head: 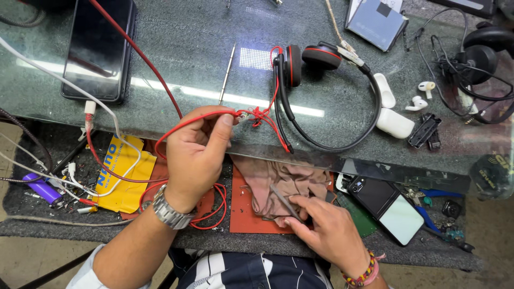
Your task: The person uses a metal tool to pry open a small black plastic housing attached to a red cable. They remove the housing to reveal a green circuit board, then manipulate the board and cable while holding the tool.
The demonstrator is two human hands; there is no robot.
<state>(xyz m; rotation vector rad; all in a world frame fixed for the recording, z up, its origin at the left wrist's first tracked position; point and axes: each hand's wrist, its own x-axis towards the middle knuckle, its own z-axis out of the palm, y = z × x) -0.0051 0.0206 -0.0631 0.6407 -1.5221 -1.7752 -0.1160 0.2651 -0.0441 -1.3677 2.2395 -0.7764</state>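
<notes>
Your left hand (197, 155): closed in a pinch, thumb against fingers, gripping the red wire (187, 124) just short of its knotted, bared end at the front edge of the glass worktop (187, 48). A metal watch (170, 213) sits on that wrist. The wire runs on to the black-and-red headphones (321, 96), which lie on the glass near its middle; more red wire loops below your wrist on the lower bench.

Your right hand (326, 227): partly closed, fingers curled on a thin grey tool (284, 200), which lies tilted across a crumpled pink cloth (284, 182). The cloth rests on a red mat (243, 211) near the front edge of the lower bench. Beaded bracelets (364, 274) circle that wrist.

Glass worktop, other items:
- Dark phone (99, 51), face up, near the left back corner.
- Slim metal probe (227, 72), lying left of the headphones.
- White earbud case (395, 122), open, and two loose white earbuds (420, 96), right of the headphones.
- Small black plastic part (425, 130), just beside the case.
- Second black headset (479, 59) with tangled cables, toward the right back corner.

Lower bench, other items:
- Yellow packet (126, 176), left of your left wrist.
- Purple lighter (42, 188), near the left edge, among white cables.
- Folding phone (386, 207), half open, right of your right hand.
</notes>
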